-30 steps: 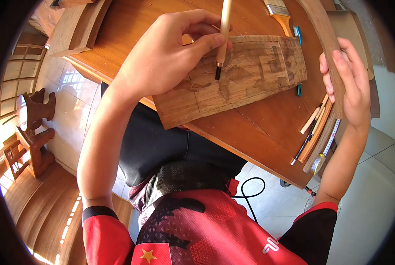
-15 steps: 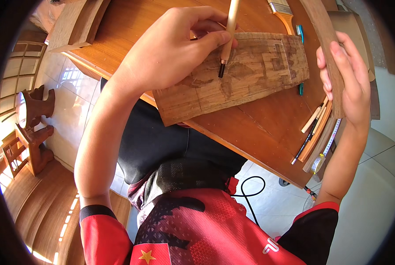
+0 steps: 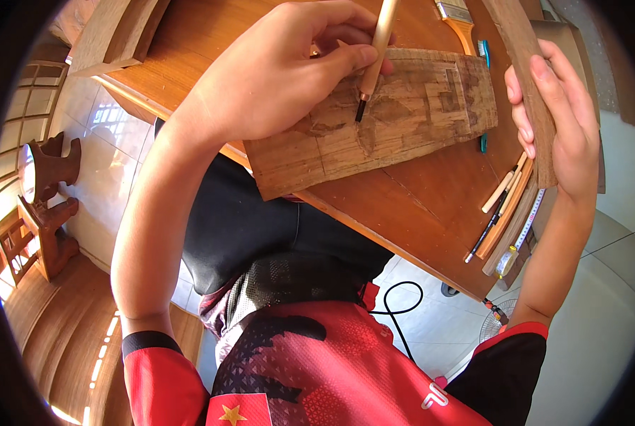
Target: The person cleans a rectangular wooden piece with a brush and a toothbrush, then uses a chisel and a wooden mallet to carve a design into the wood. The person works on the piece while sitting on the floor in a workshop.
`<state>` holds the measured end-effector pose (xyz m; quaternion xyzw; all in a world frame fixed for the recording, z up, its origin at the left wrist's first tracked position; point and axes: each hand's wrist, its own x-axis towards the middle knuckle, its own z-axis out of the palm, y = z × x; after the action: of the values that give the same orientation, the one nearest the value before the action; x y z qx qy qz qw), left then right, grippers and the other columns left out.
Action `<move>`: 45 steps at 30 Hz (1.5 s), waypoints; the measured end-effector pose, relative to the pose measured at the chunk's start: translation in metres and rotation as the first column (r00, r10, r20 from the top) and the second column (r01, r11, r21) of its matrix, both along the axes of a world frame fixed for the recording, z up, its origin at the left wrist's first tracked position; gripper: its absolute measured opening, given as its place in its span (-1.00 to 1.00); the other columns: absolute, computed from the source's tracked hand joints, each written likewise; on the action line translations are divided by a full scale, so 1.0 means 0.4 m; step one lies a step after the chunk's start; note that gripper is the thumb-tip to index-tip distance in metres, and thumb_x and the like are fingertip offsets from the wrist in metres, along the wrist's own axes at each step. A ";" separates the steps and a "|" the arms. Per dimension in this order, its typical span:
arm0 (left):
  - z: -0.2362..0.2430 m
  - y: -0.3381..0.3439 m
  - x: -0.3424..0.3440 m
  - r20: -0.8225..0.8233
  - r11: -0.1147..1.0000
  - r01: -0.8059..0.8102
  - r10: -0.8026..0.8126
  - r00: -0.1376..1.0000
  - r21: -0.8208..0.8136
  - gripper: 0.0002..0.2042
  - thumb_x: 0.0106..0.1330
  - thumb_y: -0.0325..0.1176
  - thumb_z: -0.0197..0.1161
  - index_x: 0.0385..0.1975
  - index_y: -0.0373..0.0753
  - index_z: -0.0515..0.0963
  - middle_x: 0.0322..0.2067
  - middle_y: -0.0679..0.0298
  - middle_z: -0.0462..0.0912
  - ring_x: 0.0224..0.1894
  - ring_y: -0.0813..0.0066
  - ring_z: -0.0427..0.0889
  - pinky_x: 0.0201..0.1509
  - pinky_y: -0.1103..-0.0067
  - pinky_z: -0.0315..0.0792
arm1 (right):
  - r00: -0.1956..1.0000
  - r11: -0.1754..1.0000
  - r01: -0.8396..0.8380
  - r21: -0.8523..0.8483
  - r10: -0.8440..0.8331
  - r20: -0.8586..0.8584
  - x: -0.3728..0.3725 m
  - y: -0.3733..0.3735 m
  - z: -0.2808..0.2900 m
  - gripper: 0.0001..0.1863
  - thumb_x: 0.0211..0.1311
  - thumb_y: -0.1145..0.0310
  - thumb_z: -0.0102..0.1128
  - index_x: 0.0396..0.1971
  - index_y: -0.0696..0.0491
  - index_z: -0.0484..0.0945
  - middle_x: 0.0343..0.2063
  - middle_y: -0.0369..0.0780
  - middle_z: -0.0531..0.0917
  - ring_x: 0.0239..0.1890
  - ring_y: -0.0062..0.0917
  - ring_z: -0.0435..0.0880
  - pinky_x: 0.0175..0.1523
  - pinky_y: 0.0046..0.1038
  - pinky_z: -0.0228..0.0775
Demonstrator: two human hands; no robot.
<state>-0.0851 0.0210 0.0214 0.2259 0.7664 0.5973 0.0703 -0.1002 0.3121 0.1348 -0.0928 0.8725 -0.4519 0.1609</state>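
Observation:
My left hand (image 3: 282, 78) is closed around the light wooden handle of a carving chisel (image 3: 375, 60). The chisel stands nearly upright, its short dark blade pointing down at a worn brown wooden board (image 3: 395, 145). That board lies slantwise on the table and juts past its near edge. Shallow carved or chipped marks show on its face, with a rectangular outline towards its right end. On the right, my right hand (image 3: 572, 131) grips a long wooden bar (image 3: 523, 60) by its lower part, the fingers wrapped round it. The bar's upper end runs out of the picture.
Several slim wood-handled tools (image 3: 498, 193), a pencil (image 3: 479, 241) and a tape measure (image 3: 506, 261) lie at the table's (image 3: 417, 220) right edge. A paintbrush (image 3: 459, 28) and a teal toothbrush (image 3: 483, 51) lie beyond the board. A wooden piece (image 3: 122, 35) stands far left.
My left hand and the chisel have shifted slightly up and to the right over the board. My right hand keeps its grip on the bar, almost in the same place.

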 end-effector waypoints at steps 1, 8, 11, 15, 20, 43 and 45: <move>0.008 0.000 -0.005 0.000 1.000 0.016 -0.016 1.000 -0.006 -0.75 0.60 -0.46 0.18 0.16 -0.42 0.60 -0.08 0.20 0.79 0.06 0.48 0.73 0.25 0.50 0.55 | 1.000 1.000 -0.001 0.009 0.001 0.007 0.003 -0.001 0.002 -0.58 0.74 0.17 -0.08 0.30 0.17 0.43 -0.29 -0.30 0.54 -0.56 -0.83 0.39 -0.56 -0.74 0.25; 0.091 -0.032 -0.010 0.226 0.985 0.168 -0.171 0.959 0.033 -0.74 0.66 -0.40 0.13 0.14 -0.45 0.58 -0.11 0.12 0.80 0.02 0.36 0.73 0.26 0.41 0.57 | 1.000 1.000 -0.021 0.011 0.021 -0.012 0.016 -0.018 0.010 -0.57 0.73 0.17 -0.08 0.31 0.17 0.42 -0.30 -0.29 0.54 -0.57 -0.83 0.39 -0.56 -0.73 0.26; 0.093 -0.017 0.010 0.165 0.992 0.121 -0.123 0.979 0.022 -0.75 0.66 -0.41 0.13 0.12 -0.46 0.58 -0.12 0.11 0.80 0.00 0.35 0.73 0.22 0.42 0.59 | 0.999 1.000 0.000 -0.009 0.000 -0.039 0.017 -0.021 0.009 -0.57 0.73 0.17 -0.07 0.31 0.17 0.42 -0.30 -0.29 0.54 -0.57 -0.83 0.39 -0.57 -0.74 0.26; 0.103 -0.019 0.016 0.179 0.994 0.106 -0.105 0.978 0.005 -0.75 0.66 -0.41 0.12 0.11 -0.47 0.58 -0.13 0.09 0.79 -0.01 0.35 0.74 0.19 0.44 0.60 | 1.000 0.998 -0.008 -0.057 0.006 -0.028 0.019 -0.025 0.001 -0.61 0.69 0.12 0.07 0.20 0.13 0.51 -0.34 -0.30 0.58 -0.55 -0.81 0.42 -0.56 -0.69 0.23; 0.100 -0.023 0.011 0.171 0.992 0.126 -0.128 0.977 0.020 -0.75 0.65 -0.41 0.12 0.11 -0.47 0.58 -0.14 0.08 0.79 -0.03 0.34 0.74 0.17 0.43 0.61 | 1.000 0.999 0.021 -0.050 -0.021 -0.011 0.023 -0.014 0.009 -0.60 0.69 0.12 0.06 0.21 0.15 0.49 -0.34 -0.30 0.58 -0.56 -0.81 0.41 -0.56 -0.69 0.23; 0.063 -0.041 -0.009 0.129 0.963 0.203 -0.227 0.965 0.179 -0.75 0.60 -0.40 0.20 0.01 -0.52 0.63 -0.21 0.03 0.82 -0.16 0.33 0.79 0.03 0.44 0.65 | 1.000 1.000 0.021 -0.021 -0.021 0.006 0.034 -0.021 0.005 -0.61 0.69 0.14 0.05 0.21 0.14 0.50 -0.34 -0.27 0.59 -0.57 -0.82 0.41 -0.59 -0.68 0.23; 0.037 -0.033 0.000 0.032 0.966 0.188 -0.196 0.980 0.176 -0.76 0.62 -0.41 0.18 0.01 -0.50 0.63 -0.22 0.04 0.81 -0.16 0.34 0.78 0.04 0.45 0.65 | 1.000 1.000 0.025 -0.014 -0.025 0.007 0.035 -0.022 0.006 -0.61 0.69 0.14 0.05 0.22 0.14 0.49 -0.34 -0.27 0.59 -0.57 -0.82 0.41 -0.58 -0.68 0.24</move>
<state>-0.0850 0.0077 0.0363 0.2895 0.6844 0.6571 0.1267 -0.0862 0.3031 0.1372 -0.0813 0.8698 -0.4605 0.1577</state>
